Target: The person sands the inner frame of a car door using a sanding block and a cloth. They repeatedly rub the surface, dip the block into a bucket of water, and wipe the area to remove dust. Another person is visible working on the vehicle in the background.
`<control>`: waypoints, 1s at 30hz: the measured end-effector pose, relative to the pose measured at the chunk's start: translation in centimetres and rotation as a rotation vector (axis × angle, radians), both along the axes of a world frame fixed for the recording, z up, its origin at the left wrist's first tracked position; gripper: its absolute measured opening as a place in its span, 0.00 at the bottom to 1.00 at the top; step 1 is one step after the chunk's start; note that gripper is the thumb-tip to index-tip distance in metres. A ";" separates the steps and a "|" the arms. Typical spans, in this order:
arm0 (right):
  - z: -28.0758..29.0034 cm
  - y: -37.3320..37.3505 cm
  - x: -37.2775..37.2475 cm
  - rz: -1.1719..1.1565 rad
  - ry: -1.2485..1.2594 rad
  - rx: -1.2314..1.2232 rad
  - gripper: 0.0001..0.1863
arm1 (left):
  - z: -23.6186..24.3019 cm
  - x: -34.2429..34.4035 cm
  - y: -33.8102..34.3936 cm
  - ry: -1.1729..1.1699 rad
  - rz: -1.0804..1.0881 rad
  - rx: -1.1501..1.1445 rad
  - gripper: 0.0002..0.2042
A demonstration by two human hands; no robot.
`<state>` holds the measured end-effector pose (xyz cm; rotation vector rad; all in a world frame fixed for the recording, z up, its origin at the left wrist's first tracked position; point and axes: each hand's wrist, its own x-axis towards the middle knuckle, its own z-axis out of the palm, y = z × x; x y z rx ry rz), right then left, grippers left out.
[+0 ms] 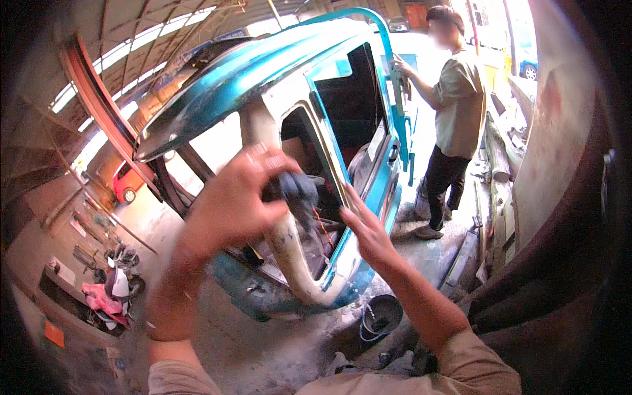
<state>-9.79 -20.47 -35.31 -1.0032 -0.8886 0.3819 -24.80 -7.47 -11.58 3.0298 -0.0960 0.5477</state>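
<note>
Overhead, at the far left, a rust-red steel beam (99,108) slanted under a corrugated skylit roof, with a red car (126,184) and a parked scooter (115,289) beyond on the concrete floor. Nearer, the left hand (230,201) was clenched around a dark, crumpled rag (297,191), pressing it against the pale, sanded door pillar (289,257) of a turquoise vehicle body (263,72); the grip looked firm, as if for rubbing. The pillar's surface was matte and chalky, curving smoothly downward, while the roof paint was glossy but scuffed. The right hand (368,230) lay open and flat, fingers extended on the door frame's edge, seemingly steadying. Below sat a small dark bucket (380,317). Further right, another person (454,112) in a beige shirt held the open door (395,92) upright.
</note>
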 end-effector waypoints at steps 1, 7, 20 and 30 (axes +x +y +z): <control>3.1 2.3 -0.2 -0.013 -0.113 0.029 0.37 | 2.7 -0.5 0.1 -0.106 -0.001 0.044 0.23; 15.5 12.2 -1.3 -0.535 -0.361 -0.057 0.39 | 12.8 2.2 4.6 -0.314 0.115 0.337 0.21; 21.7 18.2 -0.8 -0.794 -0.287 -0.268 0.39 | 10.5 7.1 17.1 -0.668 -0.059 0.283 0.26; 23.7 17.6 -2.8 -0.765 -0.332 -0.425 0.39 | 10.1 8.6 20.7 -0.669 -0.102 0.016 0.26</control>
